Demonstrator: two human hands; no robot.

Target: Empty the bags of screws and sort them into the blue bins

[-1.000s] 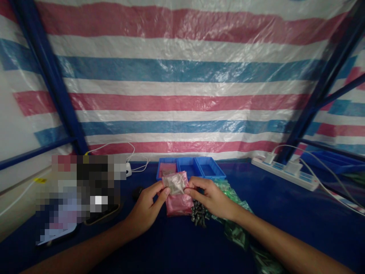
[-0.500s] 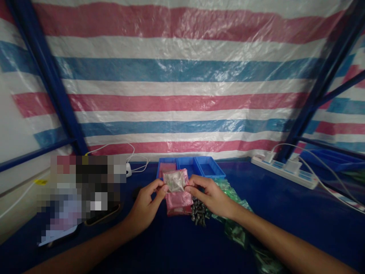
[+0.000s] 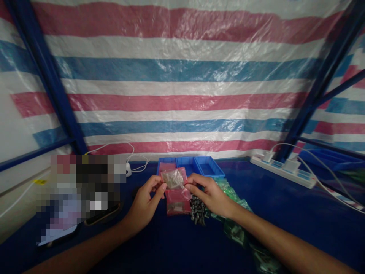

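Note:
A small pink plastic bag [image 3: 174, 178] with greyish contents is stretched between my two hands, above the blue table. My left hand [image 3: 148, 198] pinches its left edge between thumb and forefinger. At the other edge, my right hand [image 3: 208, 192] grips it the same way. Just below lies another pink bag [image 3: 178, 203], partly covered by the held one. Beside it, under my right hand, is a heap of small dark metal parts [image 3: 199, 211], which look like screws. What exactly the held bag contains is too blurred to tell.
A blue three-compartment tray [image 3: 211, 167] stands behind my hands, something pink in its left section. Green plastic bags [image 3: 235, 230] lie along my right forearm. A white power strip [image 3: 282, 171] with cables sits at the back right. A phone-like object [image 3: 102, 215] lies left, near a blurred-out area.
The held bag has tilted and shifted slightly left, its lower part lifting so that more of the pink bag underneath shows. Both hands keep their pinch and have barely moved.

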